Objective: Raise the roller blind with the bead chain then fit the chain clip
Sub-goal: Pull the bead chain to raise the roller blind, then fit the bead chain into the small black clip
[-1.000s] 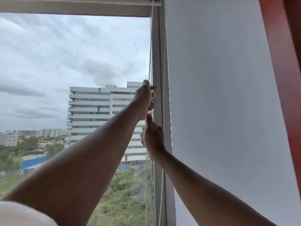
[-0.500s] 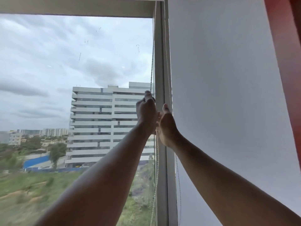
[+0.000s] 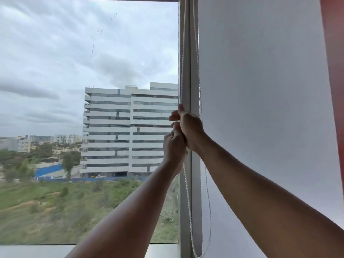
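Observation:
A white bead chain (image 3: 183,58) hangs along the grey window mullion (image 3: 186,202) and loops at the bottom. My right hand (image 3: 189,129) is closed around the chain at mid height. Just below and touching it, my left hand (image 3: 174,148) also grips the chain. The second strand of the chain (image 3: 207,190) runs down in front of the lowered white roller blind (image 3: 260,108) on the right pane. The left pane's blind is rolled up out of view. No chain clip is visible.
The uncovered left window pane (image 3: 89,90) shows sky, a white building and green ground. A white sill (image 3: 37,251) runs along the bottom. A red wall or curtain edge (image 3: 335,71) borders the blind on the right.
My left hand has dropped from above my right hand to below it. My right hand has risen along the chain and now sits on top. The camera has tilted down a little.

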